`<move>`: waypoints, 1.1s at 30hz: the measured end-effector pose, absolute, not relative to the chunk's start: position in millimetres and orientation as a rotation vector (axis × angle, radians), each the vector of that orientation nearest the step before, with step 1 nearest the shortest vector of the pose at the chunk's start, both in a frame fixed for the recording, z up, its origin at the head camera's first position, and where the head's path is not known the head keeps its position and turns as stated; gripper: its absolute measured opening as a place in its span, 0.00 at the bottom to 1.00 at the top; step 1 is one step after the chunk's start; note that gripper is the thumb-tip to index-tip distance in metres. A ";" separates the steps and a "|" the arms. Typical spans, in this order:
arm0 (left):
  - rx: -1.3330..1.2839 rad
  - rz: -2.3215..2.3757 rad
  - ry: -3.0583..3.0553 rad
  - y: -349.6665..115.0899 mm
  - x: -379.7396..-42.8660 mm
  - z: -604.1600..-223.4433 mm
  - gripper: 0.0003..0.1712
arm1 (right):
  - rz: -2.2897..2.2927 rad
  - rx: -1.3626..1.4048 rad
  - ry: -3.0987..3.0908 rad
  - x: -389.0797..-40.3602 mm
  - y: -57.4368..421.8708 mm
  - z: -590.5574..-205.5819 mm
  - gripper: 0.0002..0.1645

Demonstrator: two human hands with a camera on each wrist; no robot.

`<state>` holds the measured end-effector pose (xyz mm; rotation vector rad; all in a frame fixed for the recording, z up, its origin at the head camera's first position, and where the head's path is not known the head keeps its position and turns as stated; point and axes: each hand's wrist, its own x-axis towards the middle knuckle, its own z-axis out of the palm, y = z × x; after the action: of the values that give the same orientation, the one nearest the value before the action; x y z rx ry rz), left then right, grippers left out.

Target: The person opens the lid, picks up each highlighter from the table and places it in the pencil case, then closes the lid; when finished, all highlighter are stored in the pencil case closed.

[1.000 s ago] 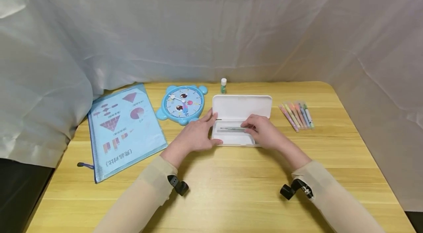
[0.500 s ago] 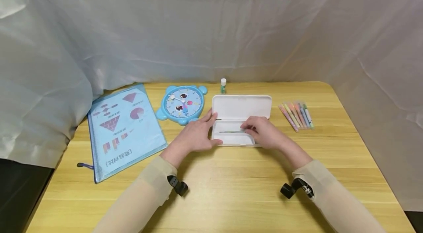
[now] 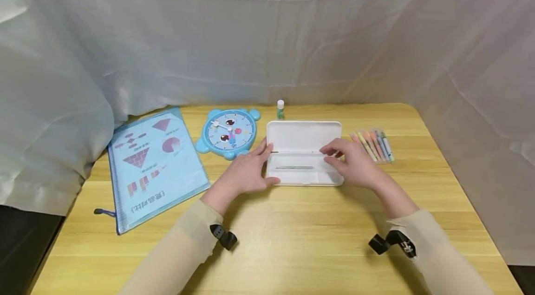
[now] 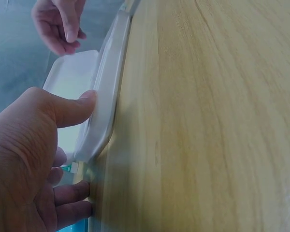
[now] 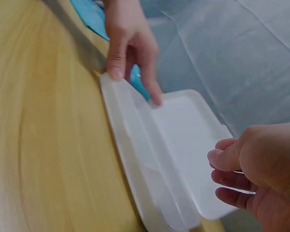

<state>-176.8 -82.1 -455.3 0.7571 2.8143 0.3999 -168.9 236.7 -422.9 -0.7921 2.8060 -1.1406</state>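
A white pencil case (image 3: 330, 179) stands open on the table, its lid (image 3: 298, 136) raised at the back. A thin pen (image 3: 294, 167) lies lengthwise inside it. My left hand (image 3: 250, 170) holds the case by its left end, with the thumb on the front edge and the index finger at the back corner. My right hand (image 3: 355, 162) hovers over the case's right end, fingers loosely bent. Nothing shows between its thumb and fingers in the right wrist view.
A blue zip folder (image 3: 156, 165) lies at the left. Beside it is a blue toy clock (image 3: 230, 132). A glue stick (image 3: 280, 110) stands behind the case. Several coloured markers (image 3: 373, 145) in a clear sleeve lie to the right. A grey cloth (image 3: 267, 44) hangs behind the table.
My right hand has let go of the pen, which now lies in the case, and has moved right and up. My left hand stays at the case's left end.
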 end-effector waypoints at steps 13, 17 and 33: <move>0.758 0.408 2.812 -81.4 -176.0 -452.6 0.61 | -1.184 -0.642 3.014 -159.0 285.3 -414.0 0.10; 0.753 0.394 2.812 -80.9 -175.4 -452.8 0.61 | -1.205 -0.488 3.051 -156.2 298.5 -416.1 0.09; 0.655 0.296 2.816 -75.9 -171.5 -448.6 0.61 | -1.009 -0.207 3.124 -155.7 325.2 -451.5 0.14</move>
<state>-171.5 -75.9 -448.6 0.6551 2.8163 0.2963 -155.7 325.2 -451.5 -0.2071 3.1238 -1.0095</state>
